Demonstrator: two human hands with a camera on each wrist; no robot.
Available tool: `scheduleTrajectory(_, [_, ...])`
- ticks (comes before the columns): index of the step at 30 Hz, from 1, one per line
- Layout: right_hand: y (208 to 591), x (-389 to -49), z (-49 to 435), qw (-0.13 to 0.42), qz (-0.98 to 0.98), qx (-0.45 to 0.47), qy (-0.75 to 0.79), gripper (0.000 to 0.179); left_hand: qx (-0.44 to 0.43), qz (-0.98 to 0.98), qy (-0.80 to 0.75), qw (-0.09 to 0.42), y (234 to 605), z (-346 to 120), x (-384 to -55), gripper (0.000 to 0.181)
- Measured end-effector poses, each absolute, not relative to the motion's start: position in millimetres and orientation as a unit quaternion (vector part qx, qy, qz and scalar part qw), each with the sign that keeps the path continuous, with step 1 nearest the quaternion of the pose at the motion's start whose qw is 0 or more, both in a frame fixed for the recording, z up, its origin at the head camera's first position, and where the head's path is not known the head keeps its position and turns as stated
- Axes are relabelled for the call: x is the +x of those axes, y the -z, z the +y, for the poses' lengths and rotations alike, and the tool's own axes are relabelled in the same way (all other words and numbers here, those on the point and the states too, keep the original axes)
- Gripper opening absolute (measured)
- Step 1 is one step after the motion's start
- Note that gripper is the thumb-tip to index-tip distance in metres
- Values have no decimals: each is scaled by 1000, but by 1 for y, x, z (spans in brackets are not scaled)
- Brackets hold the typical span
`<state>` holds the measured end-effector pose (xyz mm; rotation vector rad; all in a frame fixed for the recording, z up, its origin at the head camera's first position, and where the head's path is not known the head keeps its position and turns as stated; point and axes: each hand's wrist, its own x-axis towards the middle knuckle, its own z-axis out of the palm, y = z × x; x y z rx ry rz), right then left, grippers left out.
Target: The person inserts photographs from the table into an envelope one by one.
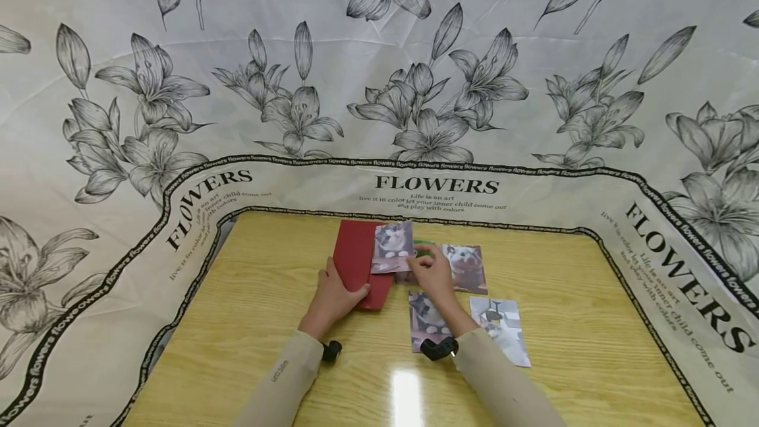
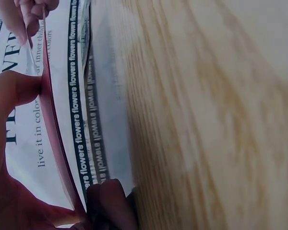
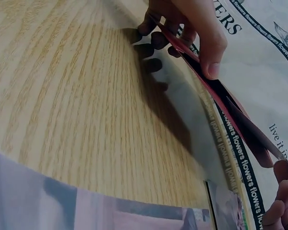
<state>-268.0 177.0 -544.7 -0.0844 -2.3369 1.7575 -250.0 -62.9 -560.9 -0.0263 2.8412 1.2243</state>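
In the head view my left hand (image 1: 335,292) grips the lower left edge of a red folder (image 1: 354,249), holding it up off the wooden table. The left wrist view shows the thumb on one face of the folder (image 2: 52,115) and fingers behind it. My right hand (image 1: 434,272) pinches the lower right corner of a photo card (image 1: 393,246) with a small animal on it. This photo card overlaps the folder's right part. In the right wrist view, the card (image 3: 252,125) slants against the folder; how far it goes in is unclear.
More photo cards lie on the table: a white mouse card (image 1: 465,267) at right, a grey-and-white animal card (image 1: 425,312) nearer me, and a pale card (image 1: 510,338) beside it. Another card with green (image 1: 423,242) is partly hidden behind my right hand. Flower-printed cloth (image 1: 439,193) surrounds the table.
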Motion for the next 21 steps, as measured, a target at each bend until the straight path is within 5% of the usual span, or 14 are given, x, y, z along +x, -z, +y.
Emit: scheduleTrajectory(21, [547,-276,151,79,-797,-44,-597,34,-17,918,-395,31,560,-62,-251,121])
